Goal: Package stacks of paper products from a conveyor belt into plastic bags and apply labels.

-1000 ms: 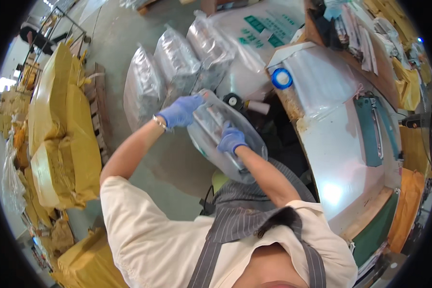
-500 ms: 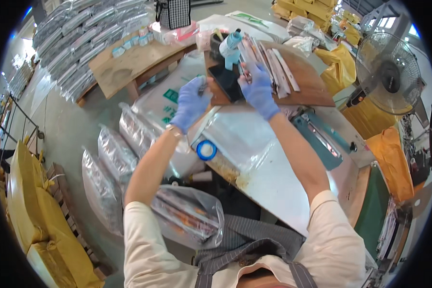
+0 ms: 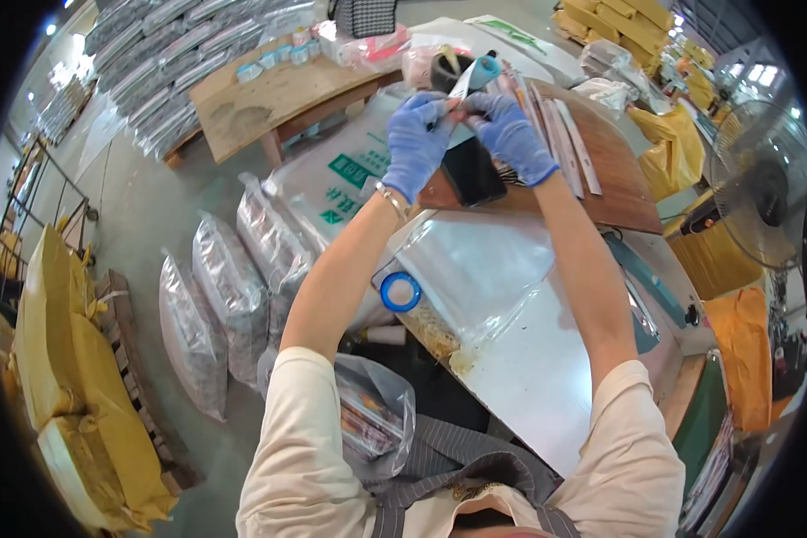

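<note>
Blue gloves cover both hands, which meet at the far end of the work surface in the head view. The left hand (image 3: 419, 134) and the right hand (image 3: 509, 134) are raised together over a brown wooden board (image 3: 614, 193), fingers pinched from either side on a thin pale strip (image 3: 462, 90) held between them; what kind of strip it is cannot be told at this size. Both grips appear closed on that strip, thumbs and forefingers drawn together, which suits fine two-handed handling of a narrow item. The strip sits above a dark flat slab (image 3: 473, 170) lying on the board just under the palms, and close to a round container (image 3: 446, 67) with a teal-capped item standing in it. Further long pale strips (image 3: 565, 148) lie side by side on the board to the person's right, within easy reach of the right hand. Nearer the body, a clear plastic bag (image 3: 475, 278) lies flat on the shiny metal table (image 3: 547, 394), with a blue tape roll (image 3: 401, 291) at its left corner. On the floor to the left, filled silver pouches (image 3: 229, 296) lean in a row, and yellow sacks (image 3: 72, 377) are stacked beyond them. A fan (image 3: 767, 193) stands at the right.
</note>
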A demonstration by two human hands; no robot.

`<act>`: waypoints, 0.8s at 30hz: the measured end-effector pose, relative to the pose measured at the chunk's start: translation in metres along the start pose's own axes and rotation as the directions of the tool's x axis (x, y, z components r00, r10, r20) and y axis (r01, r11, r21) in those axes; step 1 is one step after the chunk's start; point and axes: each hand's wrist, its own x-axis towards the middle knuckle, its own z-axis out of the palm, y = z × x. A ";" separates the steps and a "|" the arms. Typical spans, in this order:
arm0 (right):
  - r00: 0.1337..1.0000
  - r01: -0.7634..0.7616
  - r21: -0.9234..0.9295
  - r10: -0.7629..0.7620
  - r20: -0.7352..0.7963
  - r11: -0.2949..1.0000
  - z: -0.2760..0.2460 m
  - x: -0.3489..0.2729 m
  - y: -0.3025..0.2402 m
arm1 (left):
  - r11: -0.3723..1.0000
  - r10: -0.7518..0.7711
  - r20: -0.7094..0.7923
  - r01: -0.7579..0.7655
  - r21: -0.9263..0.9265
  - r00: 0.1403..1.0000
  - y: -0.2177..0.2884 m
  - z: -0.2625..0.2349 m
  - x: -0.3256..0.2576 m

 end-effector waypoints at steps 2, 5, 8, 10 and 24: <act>0.994 0.110 -0.117 -0.109 0.016 0.987 0.002 -0.003 -0.027 | 0.989 -0.050 0.172 0.025 0.147 0.984 0.007 -0.021 0.007; 0.858 -0.503 0.123 0.477 0.192 0.856 -0.013 -0.005 -0.027 | 0.977 -0.148 0.099 0.161 -0.138 0.984 0.012 -0.001 0.004; 0.976 0.204 -0.348 -0.161 0.150 0.915 -0.042 0.009 0.055 | 0.770 -0.476 0.250 0.537 -0.345 0.843 0.005 0.016 0.010; 0.990 -0.027 -0.035 0.031 0.137 0.999 -0.032 0.006 0.057 | 0.792 -0.503 0.108 0.507 -0.339 0.858 -0.006 0.007 0.006; 0.909 0.338 -0.407 -0.407 -0.093 0.849 0.011 -0.030 -0.117 | 0.884 -0.235 0.137 0.153 0.441 0.962 0.058 -0.182 -0.024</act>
